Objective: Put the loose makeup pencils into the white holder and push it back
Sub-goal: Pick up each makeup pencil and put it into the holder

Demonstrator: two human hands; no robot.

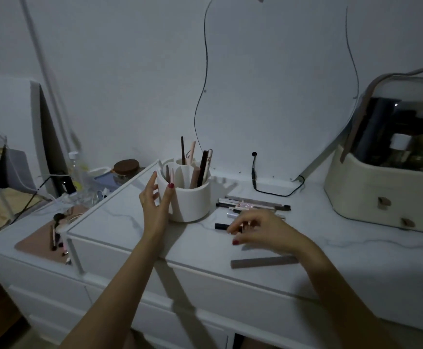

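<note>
The white holder [190, 200] stands on the marble tabletop [119, 217] with several pencils upright in its compartments. My left hand [155, 202] is open beside the holder's left wall, thumb and fingers near it. To the right of the holder lies a bunch of loose makeup pencils [253, 204]. My right hand [258, 229] rests just in front of them, its fingers curled over a dark pencil [221, 225] whose black end sticks out to the left.
A grey flat stick [263, 262] lies near the front edge. A cream cosmetics case [371, 190] with a clear lid stands at the right. A black cable [276, 190] runs along the mirror's base. Brushes lie on a pink mat [41, 240] on the lower left shelf.
</note>
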